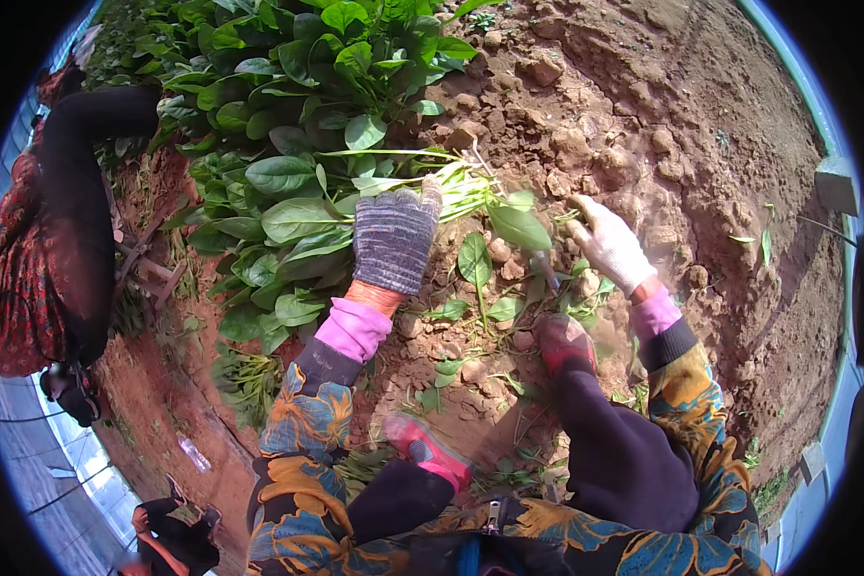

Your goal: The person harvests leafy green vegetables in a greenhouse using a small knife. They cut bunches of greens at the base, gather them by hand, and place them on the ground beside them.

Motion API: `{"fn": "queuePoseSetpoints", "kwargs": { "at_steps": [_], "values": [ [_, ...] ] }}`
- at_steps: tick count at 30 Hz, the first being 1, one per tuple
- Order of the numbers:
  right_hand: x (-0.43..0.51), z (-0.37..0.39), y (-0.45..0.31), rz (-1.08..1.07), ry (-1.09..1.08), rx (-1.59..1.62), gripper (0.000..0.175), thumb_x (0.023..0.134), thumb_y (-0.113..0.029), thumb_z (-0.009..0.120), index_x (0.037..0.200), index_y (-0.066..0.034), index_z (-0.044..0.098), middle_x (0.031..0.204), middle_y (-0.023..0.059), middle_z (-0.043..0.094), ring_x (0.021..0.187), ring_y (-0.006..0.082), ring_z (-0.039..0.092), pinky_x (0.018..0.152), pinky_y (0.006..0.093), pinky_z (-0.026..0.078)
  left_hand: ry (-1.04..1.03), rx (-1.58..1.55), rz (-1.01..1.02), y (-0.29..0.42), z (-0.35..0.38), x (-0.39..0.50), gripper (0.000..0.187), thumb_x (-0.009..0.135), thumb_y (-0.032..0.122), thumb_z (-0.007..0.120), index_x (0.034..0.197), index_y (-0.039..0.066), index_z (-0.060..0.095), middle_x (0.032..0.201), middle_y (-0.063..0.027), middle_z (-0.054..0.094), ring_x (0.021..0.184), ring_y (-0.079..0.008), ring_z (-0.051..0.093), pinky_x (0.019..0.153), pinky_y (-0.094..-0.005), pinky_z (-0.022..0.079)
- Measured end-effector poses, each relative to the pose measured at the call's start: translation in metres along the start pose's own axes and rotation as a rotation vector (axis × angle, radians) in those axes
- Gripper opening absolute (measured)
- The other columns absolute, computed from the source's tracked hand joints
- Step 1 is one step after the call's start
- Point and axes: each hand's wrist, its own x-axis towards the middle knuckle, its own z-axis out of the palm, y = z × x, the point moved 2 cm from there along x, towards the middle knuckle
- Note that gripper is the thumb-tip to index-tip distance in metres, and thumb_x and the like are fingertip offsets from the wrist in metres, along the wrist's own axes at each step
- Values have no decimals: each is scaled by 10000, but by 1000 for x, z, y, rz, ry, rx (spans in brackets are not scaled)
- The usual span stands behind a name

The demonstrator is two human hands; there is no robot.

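My left hand, in a grey striped knit glove, grips a bunch of spinach across its pale stems. The bunch's leaves spread to the left, and its root end points right. My right hand wears a whitish glove and is just right of the bunch. A small scrap of green stems shows at its fingertips, pinched between thumb and finger. Below that hand a narrow, blurred, metallic-looking piece stands near the soil; what it belongs to is hidden. Loose spinach leaves lie between my hands.
Growing spinach fills the top left. Cloddy brown soil stretches right. A pile of spinach lies by my left sleeve. One person is at the left, another at bottom left. A plastic bottle lies on the path.
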Motion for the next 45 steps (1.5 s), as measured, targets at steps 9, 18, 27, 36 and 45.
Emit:
{"fn": "queuePoseSetpoints", "kwargs": {
  "at_steps": [9,18,27,36,45],
  "values": [
    [-43,-69,-88,-123,-213,636,674,908,-417,662,1390,18,480,1217,177,638,1083,199,618,913,316,493,226,-59,211,59,-134,-42,511,832,167,571,1337,95,538,788,-55,526,731,-229,559,627,-428,406],
    [-103,-60,-133,-158,-49,691,279,919,-205,617,1070,19,686,840,63,692,758,119,627,685,283,510,177,108,130,84,-217,-114,528,817,164,556,1342,111,563,798,-64,515,711,-243,553,643,-418,406],
    [-169,-75,-173,-245,-201,818,234,951,-205,589,964,14,669,759,30,643,613,93,590,546,270,494,242,165,50,102,-266,-193,568,804,170,560,1370,128,537,853,-71,534,742,-252,553,675,-428,409],
    [-207,-67,-201,-209,-239,717,129,883,-87,602,891,25,666,725,21,638,639,75,569,584,235,467,233,179,-27,121,-292,-233,519,820,189,569,1330,92,546,773,-79,539,724,-242,559,656,-431,441],
    [-197,-90,-187,-372,311,76,222,950,-228,594,976,-23,676,799,118,677,736,281,662,687,364,510,412,123,-322,105,-300,-278,561,803,130,589,1362,109,538,835,-81,553,769,-278,570,693,-443,429]
  ]
}}
